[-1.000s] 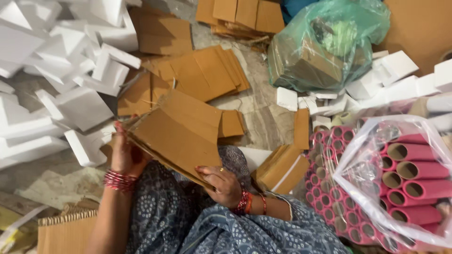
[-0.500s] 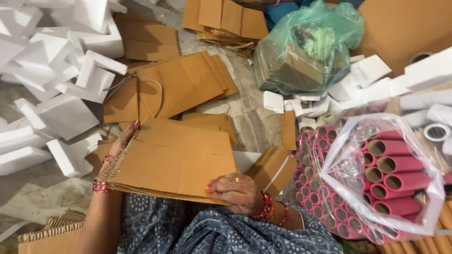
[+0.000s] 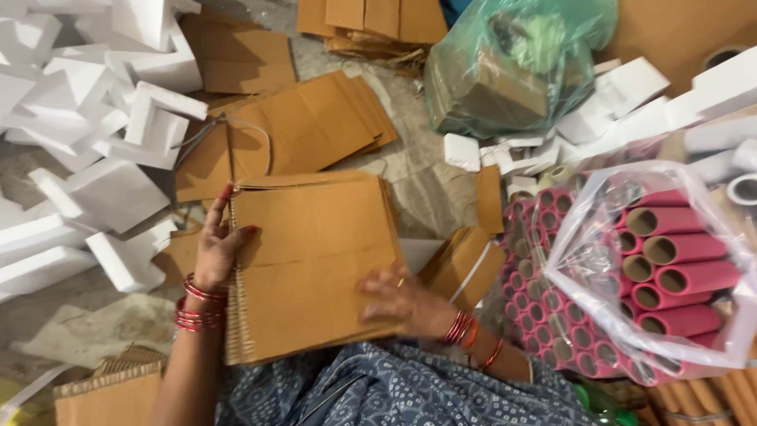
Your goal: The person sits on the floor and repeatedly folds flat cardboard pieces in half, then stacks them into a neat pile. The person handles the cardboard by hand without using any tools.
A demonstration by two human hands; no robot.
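A thick stack of flat brown cardboard sheets (image 3: 311, 260) lies level over my lap. My left hand (image 3: 213, 248) grips its left edge, fingers curled over the top corner, red bangles on the wrist. My right hand (image 3: 402, 304) presses on the stack's lower right corner, thumb under the edge. Blue patterned cloth (image 3: 394, 390) covers my knees below the stack.
More flat cardboard sheets (image 3: 315, 122) lie on the floor ahead. White foam blocks (image 3: 102, 102) pile up at the left. A green plastic bag (image 3: 512, 63) sits at the top right. Pink cardboard tubes (image 3: 670, 268) in a clear bag crowd the right. A folded cardboard piece (image 3: 465, 264) lies beside my right hand.
The stack has swung from tilted to lying flat and now sits lower and nearer to me. Both hands have kept their grip, the left sliding along the left edge.
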